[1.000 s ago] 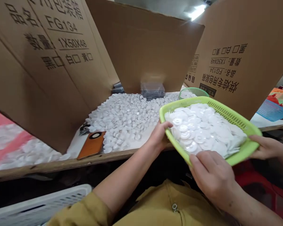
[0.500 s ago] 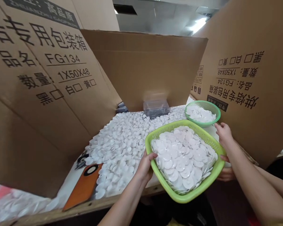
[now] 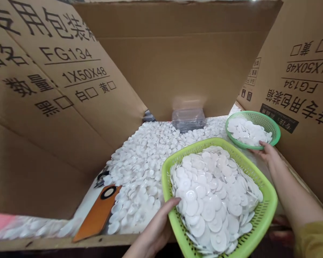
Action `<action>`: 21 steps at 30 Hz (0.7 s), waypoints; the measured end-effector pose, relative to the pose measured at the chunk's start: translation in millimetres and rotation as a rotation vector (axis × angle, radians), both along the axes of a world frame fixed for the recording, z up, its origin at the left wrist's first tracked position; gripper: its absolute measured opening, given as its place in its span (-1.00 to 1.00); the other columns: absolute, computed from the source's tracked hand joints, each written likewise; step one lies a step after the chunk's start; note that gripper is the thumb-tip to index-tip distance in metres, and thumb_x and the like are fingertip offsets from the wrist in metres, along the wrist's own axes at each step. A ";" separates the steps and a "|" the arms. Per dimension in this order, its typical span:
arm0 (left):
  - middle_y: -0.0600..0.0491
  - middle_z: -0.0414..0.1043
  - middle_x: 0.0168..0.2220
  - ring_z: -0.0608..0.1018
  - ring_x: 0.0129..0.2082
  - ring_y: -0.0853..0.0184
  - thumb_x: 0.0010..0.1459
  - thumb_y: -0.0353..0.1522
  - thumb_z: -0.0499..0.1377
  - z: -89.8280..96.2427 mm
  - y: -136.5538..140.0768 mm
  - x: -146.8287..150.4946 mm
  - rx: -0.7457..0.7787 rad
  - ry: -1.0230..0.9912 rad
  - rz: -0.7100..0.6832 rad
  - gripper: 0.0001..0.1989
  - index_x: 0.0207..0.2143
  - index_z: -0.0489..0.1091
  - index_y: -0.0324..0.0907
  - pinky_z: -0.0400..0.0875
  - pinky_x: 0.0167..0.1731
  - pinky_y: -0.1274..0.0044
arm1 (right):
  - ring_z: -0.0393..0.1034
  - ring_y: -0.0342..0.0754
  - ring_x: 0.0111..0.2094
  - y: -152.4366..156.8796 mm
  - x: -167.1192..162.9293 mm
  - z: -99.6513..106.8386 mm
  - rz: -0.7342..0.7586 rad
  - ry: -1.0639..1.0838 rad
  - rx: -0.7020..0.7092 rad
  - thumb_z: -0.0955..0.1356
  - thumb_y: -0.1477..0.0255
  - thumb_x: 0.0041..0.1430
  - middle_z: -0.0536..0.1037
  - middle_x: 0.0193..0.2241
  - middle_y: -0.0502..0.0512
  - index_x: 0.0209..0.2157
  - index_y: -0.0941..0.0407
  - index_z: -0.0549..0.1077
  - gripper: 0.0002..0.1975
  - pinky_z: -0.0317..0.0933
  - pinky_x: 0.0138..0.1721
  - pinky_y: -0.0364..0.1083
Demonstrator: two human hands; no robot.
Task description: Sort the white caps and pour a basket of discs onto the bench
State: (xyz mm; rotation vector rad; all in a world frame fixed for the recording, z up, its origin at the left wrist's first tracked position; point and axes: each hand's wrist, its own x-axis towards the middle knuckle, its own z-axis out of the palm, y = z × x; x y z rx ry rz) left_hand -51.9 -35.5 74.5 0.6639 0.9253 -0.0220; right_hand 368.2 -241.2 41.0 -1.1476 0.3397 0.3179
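My left hand (image 3: 161,218) grips the left rim of a square yellow-green plastic basket (image 3: 270,200), thumb over the edge. Flat white discs (image 3: 215,197) are heaped in it, and it leans over the table's front edge. At the back right, my right hand (image 3: 267,152) holds the near rim of a round green basket (image 3: 274,130), with the thumb on top and the other fingers partly hidden below. That basket has more white discs (image 3: 249,130) in it. A wide layer of small white round pieces (image 3: 142,157) covers the tabletop left of both baskets.
Tall cardboard sheets (image 3: 177,68) wall the table at the back, left and right. A stack of clear plastic trays (image 3: 188,120) stands against the back one. An orange phone-like slab (image 3: 97,213) lies at the front left, by a dark metal item (image 3: 101,179). The table's wooden edge (image 3: 51,243) runs along the front.
My right hand has moved from beside the square basket to the round basket's rim and taken hold. Another person's hand at the square basket's right side has drawn away. The view has tilted down.
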 end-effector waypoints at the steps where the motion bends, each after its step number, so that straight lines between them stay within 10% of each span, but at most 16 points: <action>1: -0.16 0.58 -0.25 0.60 -0.20 -0.06 -0.03 -0.22 0.25 1.7 0.4 -0.2 0.003 0.003 -0.014 -0.37 0.10 0.27 -0.24 0.50 -0.22 0.17 | 0.49 0.01 -0.30 -0.3 -2.2 2.4 -0.003 -0.001 0.004 0.23 0.61 0.22 0.53 -0.16 0.22 0.15 0.15 0.27 -0.55 0.47 -0.28 0.12; 14: 0.02 0.44 -0.40 0.51 -0.48 0.22 -0.07 -0.33 0.17 21.1 -2.2 38.2 0.314 -0.091 -0.052 -0.52 -0.03 0.24 -0.16 0.51 -0.47 0.33 | 0.45 -0.08 -0.40 -6.6 -64.9 99.6 -0.058 -0.465 -0.035 0.38 0.68 0.04 0.55 -0.19 0.19 0.01 0.23 0.43 -0.55 0.42 -0.24 0.04; 21: -0.08 0.37 -0.27 0.51 -0.37 0.10 -0.03 -0.25 0.07 61.9 -6.4 143.8 0.303 -0.215 -0.185 -0.57 -0.07 0.19 -0.15 0.49 -0.43 0.05 | 0.40 0.22 -0.01 -12.8 -76.8 127.0 -0.173 -1.042 -0.896 0.38 0.44 0.09 0.45 0.05 0.26 0.27 0.07 0.22 -0.32 0.26 0.05 0.21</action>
